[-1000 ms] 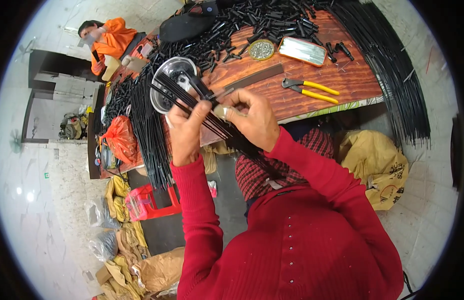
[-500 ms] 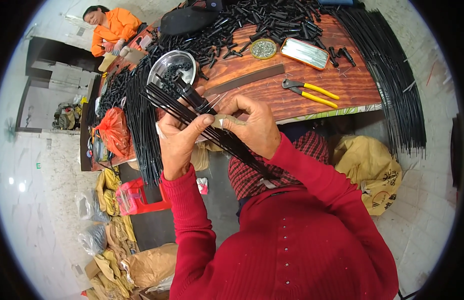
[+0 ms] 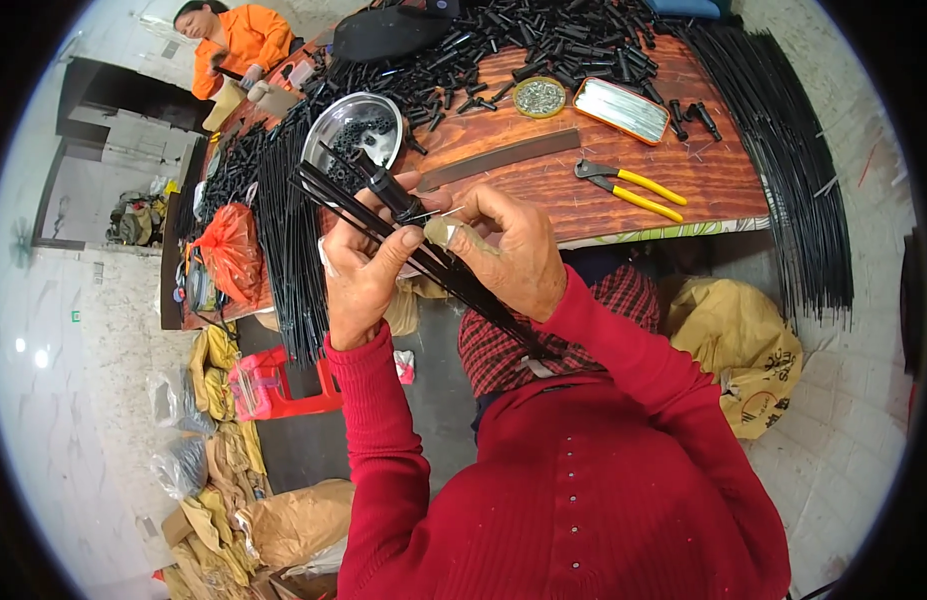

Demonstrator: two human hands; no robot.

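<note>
the left hand (image 3: 361, 280) is closed around a bundle of thin black rods (image 3: 355, 207), its thumb pressing across them, and also steadies a glossy black cylindrical fitting (image 3: 385, 188) tilted just beside the rods, above the front edge of a reddish wood-grain table (image 3: 533, 185). the right hand (image 3: 511, 255) comes close on the other side, its tan-wrapped thumb and bent forefinger almost meeting at a thin silver pin (image 3: 443, 212) by the fitting's near end; the pin is too fine to tell whether they pinch it. behind the left hand sits a round steel bowl (image 3: 395, 138) holding small black rings (image 3: 371, 128). the slender pin could slip or prick a fingertip if pushed off-line, and the rods could fan out or slide lapward if the left thumb eases.
</note>
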